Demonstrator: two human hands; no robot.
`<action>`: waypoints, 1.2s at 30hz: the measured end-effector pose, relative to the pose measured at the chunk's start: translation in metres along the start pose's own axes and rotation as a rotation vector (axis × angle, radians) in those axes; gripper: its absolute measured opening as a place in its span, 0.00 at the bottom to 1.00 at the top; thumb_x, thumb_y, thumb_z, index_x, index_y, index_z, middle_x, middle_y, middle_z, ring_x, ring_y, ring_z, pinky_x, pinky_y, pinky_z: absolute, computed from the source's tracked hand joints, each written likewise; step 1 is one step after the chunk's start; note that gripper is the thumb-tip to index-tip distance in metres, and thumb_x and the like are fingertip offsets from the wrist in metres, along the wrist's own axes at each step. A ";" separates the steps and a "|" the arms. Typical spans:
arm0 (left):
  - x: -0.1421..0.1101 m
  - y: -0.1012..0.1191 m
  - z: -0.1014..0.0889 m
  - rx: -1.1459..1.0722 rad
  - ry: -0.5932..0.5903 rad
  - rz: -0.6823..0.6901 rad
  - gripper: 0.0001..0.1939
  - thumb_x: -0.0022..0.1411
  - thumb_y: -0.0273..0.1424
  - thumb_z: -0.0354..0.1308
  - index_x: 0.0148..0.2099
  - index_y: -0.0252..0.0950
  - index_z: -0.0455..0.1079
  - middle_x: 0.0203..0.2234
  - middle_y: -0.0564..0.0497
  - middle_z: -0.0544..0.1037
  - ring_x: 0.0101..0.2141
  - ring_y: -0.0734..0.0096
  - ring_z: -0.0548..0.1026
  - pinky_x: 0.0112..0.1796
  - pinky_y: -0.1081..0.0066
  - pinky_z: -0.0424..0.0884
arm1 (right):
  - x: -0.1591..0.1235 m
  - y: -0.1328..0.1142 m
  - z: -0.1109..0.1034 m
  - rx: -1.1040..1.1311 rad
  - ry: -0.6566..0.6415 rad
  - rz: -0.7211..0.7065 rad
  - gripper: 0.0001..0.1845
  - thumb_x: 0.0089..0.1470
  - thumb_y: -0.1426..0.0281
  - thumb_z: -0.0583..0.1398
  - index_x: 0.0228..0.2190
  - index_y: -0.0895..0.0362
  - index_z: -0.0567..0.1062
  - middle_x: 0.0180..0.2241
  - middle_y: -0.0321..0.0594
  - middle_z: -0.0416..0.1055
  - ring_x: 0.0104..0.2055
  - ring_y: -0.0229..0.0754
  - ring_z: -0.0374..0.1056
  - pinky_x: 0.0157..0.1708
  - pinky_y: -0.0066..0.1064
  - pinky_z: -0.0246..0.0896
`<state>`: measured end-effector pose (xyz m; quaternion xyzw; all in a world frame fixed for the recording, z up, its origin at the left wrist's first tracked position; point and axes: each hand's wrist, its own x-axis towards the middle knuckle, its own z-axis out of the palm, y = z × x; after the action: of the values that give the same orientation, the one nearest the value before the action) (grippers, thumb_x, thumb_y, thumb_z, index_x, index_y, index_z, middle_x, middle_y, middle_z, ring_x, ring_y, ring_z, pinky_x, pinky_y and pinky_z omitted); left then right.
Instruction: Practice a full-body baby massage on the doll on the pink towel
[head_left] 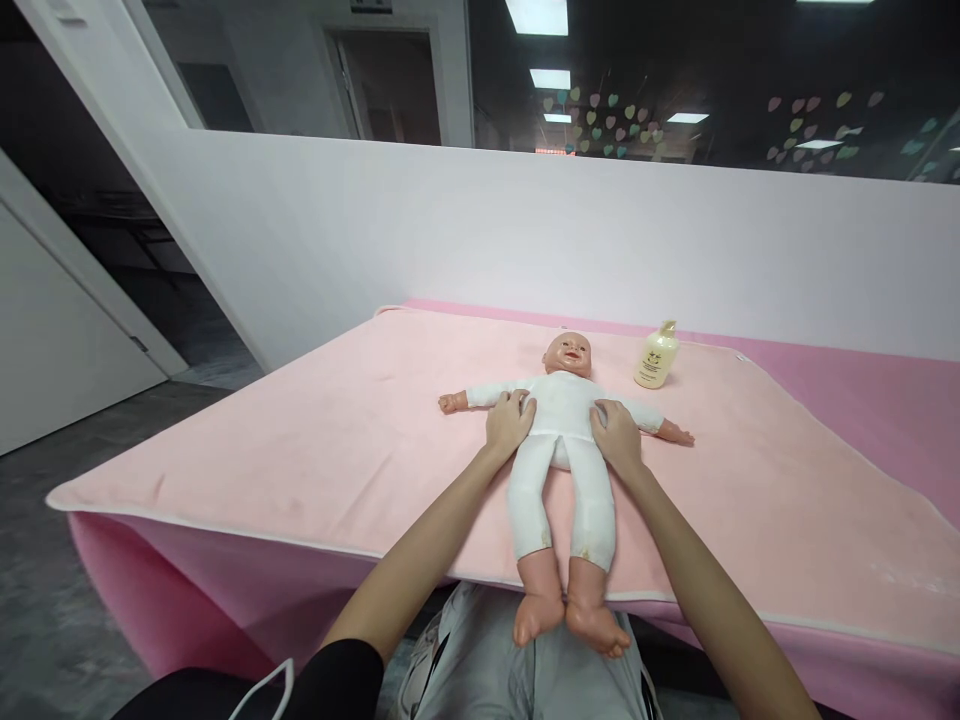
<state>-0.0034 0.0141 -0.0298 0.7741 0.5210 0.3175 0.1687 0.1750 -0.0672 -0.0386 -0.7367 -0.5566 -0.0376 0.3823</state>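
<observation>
A baby doll (564,440) in a white bodysuit lies on its back on the pink blanket (315,440), arms spread, feet hanging past the near edge. My left hand (508,422) rests flat on the doll's left flank, fingers together and stretched over the torso. My right hand (617,435) lies flat against the other flank. Neither hand grips anything.
A small cream pump bottle (656,356) stands upright on the blanket just right of the doll's head. A low white wall (450,220) with dark glass above runs behind the table. Grey floor (90,440) and a doorway lie to the left.
</observation>
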 end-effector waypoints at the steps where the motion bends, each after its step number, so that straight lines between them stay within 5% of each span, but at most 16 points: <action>1: 0.000 0.001 0.000 0.010 -0.010 -0.014 0.20 0.63 0.39 0.43 0.51 0.37 0.66 0.41 0.43 0.73 0.42 0.59 0.72 0.43 0.62 0.65 | 0.000 -0.001 0.000 -0.025 0.015 0.023 0.18 0.56 0.65 0.47 0.39 0.60 0.71 0.40 0.48 0.69 0.45 0.47 0.64 0.44 0.37 0.57; 5: 0.002 0.000 0.001 0.008 -0.037 -0.002 0.22 0.63 0.39 0.42 0.54 0.35 0.62 0.44 0.44 0.74 0.44 0.58 0.72 0.43 0.62 0.64 | -0.001 -0.002 -0.001 -0.073 0.019 0.083 0.17 0.56 0.64 0.47 0.38 0.60 0.71 0.37 0.47 0.69 0.41 0.46 0.64 0.39 0.34 0.56; 11: 0.002 -0.001 -0.002 0.114 -0.011 0.058 0.22 0.63 0.38 0.42 0.54 0.34 0.63 0.40 0.41 0.76 0.42 0.55 0.72 0.42 0.60 0.64 | -0.002 -0.003 -0.001 -0.075 0.051 0.072 0.17 0.55 0.65 0.48 0.38 0.61 0.71 0.38 0.49 0.69 0.42 0.48 0.64 0.44 0.39 0.55; 15: 0.000 0.011 -0.013 0.168 0.088 0.353 0.17 0.62 0.33 0.44 0.46 0.33 0.69 0.38 0.40 0.74 0.43 0.56 0.70 0.46 0.58 0.62 | 0.000 -0.015 0.001 0.149 0.055 -0.149 0.16 0.53 0.68 0.49 0.40 0.62 0.70 0.42 0.49 0.69 0.46 0.46 0.64 0.49 0.38 0.55; 20: -0.003 0.033 -0.008 -0.094 -0.104 0.714 0.21 0.65 0.34 0.40 0.57 0.36 0.61 0.53 0.44 0.67 0.54 0.66 0.63 0.54 0.64 0.58 | 0.004 -0.026 0.008 0.278 -0.135 -0.352 0.23 0.55 0.68 0.46 0.50 0.63 0.64 0.50 0.50 0.65 0.53 0.42 0.60 0.54 0.36 0.54; 24: 0.005 0.028 0.004 0.024 -0.299 0.583 0.25 0.66 0.42 0.37 0.62 0.41 0.52 0.61 0.47 0.55 0.61 0.61 0.51 0.58 0.50 0.44 | 0.009 -0.021 0.011 0.041 -0.315 -0.238 0.27 0.57 0.65 0.45 0.57 0.59 0.58 0.60 0.46 0.52 0.63 0.46 0.45 0.60 0.50 0.33; 28: 0.021 0.010 0.010 0.144 -0.309 0.390 0.29 0.64 0.47 0.34 0.64 0.44 0.47 0.63 0.47 0.48 0.63 0.57 0.45 0.57 0.44 0.38 | 0.017 -0.011 0.012 -0.103 -0.354 -0.058 0.29 0.59 0.55 0.43 0.59 0.49 0.53 0.63 0.38 0.40 0.65 0.47 0.36 0.59 0.57 0.22; 32: 0.031 -0.009 0.010 0.225 -0.252 0.272 0.31 0.65 0.47 0.32 0.64 0.35 0.48 0.62 0.42 0.53 0.62 0.58 0.48 0.58 0.52 0.43 | 0.022 0.017 0.006 -0.190 -0.321 0.077 0.30 0.60 0.55 0.38 0.60 0.54 0.52 0.62 0.41 0.45 0.64 0.47 0.40 0.60 0.54 0.22; 36: 0.033 -0.027 0.002 0.342 -0.139 0.232 0.28 0.65 0.44 0.33 0.60 0.37 0.56 0.58 0.45 0.61 0.60 0.57 0.53 0.58 0.51 0.41 | 0.019 0.044 -0.004 -0.418 -0.217 0.087 0.29 0.61 0.59 0.41 0.57 0.60 0.57 0.59 0.46 0.53 0.62 0.49 0.44 0.60 0.48 0.26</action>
<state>-0.0120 0.0547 -0.0370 0.8663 0.4617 0.1878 0.0325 0.2211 -0.0584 -0.0490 -0.8229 -0.5422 -0.0560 0.1606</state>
